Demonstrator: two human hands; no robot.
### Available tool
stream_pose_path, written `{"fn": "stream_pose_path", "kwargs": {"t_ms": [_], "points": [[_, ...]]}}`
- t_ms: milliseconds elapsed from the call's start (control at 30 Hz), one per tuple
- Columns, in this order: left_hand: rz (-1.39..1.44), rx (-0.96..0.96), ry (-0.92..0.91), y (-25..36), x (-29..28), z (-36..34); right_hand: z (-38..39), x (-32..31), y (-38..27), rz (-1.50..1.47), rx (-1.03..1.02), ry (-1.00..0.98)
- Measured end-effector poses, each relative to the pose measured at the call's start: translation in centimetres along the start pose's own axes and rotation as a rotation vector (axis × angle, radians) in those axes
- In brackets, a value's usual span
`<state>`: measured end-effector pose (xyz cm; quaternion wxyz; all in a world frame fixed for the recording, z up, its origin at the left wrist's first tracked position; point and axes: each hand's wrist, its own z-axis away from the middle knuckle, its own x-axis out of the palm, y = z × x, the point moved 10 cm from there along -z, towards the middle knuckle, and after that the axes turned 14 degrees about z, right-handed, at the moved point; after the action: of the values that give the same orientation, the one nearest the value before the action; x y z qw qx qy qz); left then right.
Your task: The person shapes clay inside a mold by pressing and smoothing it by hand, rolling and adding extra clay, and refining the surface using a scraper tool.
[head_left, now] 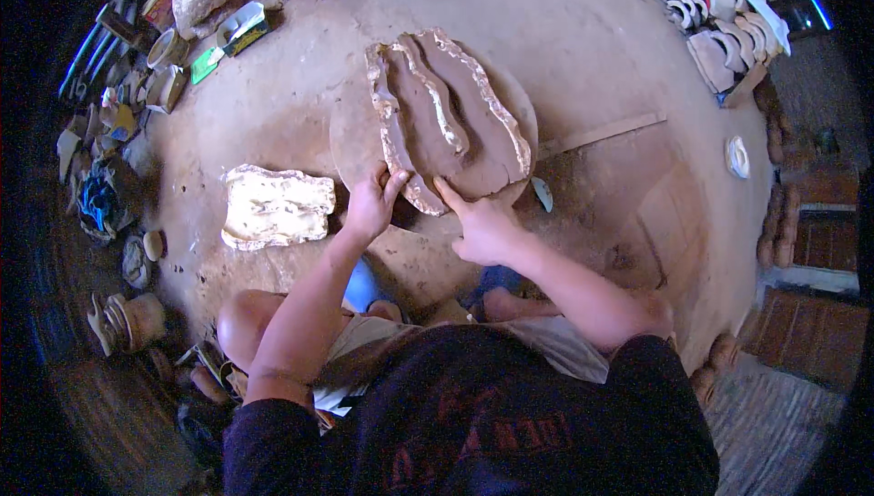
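Observation:
A U-shaped plaster mold [390, 136] with rough white edges lies tilted on a round board [350, 145] in front of me. Smooth brown clay [414, 118] lines its hollow, and a pale ridge [435, 100] runs down its middle. My left hand [371, 204] is closed on the mold's near left rim, thumb on top. With the index finger stretched out, my right hand [487, 230] presses the clay at the near edge; its other fingers are curled and partly hidden, and I see nothing held in it.
A second white plaster mold piece [278, 207] lies on the floor to the left. Boxes, tubs and bags [168, 91] crowd the left side. Curved molds [728, 40] are stacked at far right. A wooden strip [601, 134] and a small pale blade-like piece [543, 194] lie beside the board.

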<state>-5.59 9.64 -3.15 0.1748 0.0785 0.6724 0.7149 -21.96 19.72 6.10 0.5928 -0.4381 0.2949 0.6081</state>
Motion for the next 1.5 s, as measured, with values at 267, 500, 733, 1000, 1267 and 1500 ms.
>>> {"fn": "stream_pose_path", "kwargs": {"t_ms": [267,500,733,1000,1267,1500], "points": [[-0.111,-0.024,0.000,3.8,0.1,0.8,0.9,2.7,3.8,0.180,0.136,-0.025],[-0.120,-0.039,-0.014,0.6,-0.7,-0.1,1.2,0.3,5.3,0.127,0.187,0.166],[-0.065,-0.038,-0.003,1.5,1.3,0.3,1.1,2.4,4.5,-0.377,0.092,0.249],[-0.017,-0.043,0.007,0.7,1.1,0.8,0.8,0.6,4.5,-0.145,0.087,0.013],[-0.070,-0.060,0.001,3.3,2.3,1.1,1.3,-0.6,3.5,-0.251,-0.042,-0.027],[0.089,-0.121,-0.076,2.4,3.8,1.4,4.5,1.2,13.4,-0.166,0.397,0.423]]}}
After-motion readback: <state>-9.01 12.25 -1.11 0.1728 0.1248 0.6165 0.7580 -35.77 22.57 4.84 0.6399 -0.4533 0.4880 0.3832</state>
